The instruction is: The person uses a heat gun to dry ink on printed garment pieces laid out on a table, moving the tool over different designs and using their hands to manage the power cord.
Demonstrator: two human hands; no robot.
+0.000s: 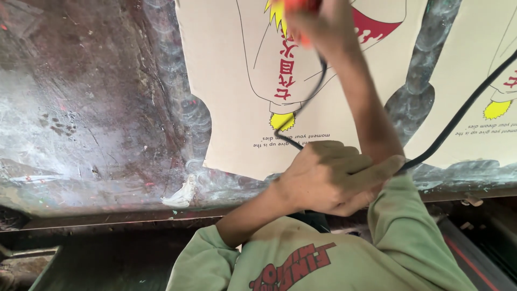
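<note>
L hand (pixel 328 175): closed round black cord (pixel 458 116). R hand (pixel 318 21): blurred, orange tool (pixel 301 5) gripped over printed board (pixel 226 81) on stained bench (pixel 91 108).

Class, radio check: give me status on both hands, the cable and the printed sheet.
Left hand gripping black cable. Right hand clutching orange tool, blurred. Both over tan printed sheet on stained table. Nothing blocking.

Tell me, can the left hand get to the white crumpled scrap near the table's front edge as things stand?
Probably yes. The left hand grips the black cable, and the white scrap lies to its left on the stained table with nothing between them; it would have to release the cable first.
</note>
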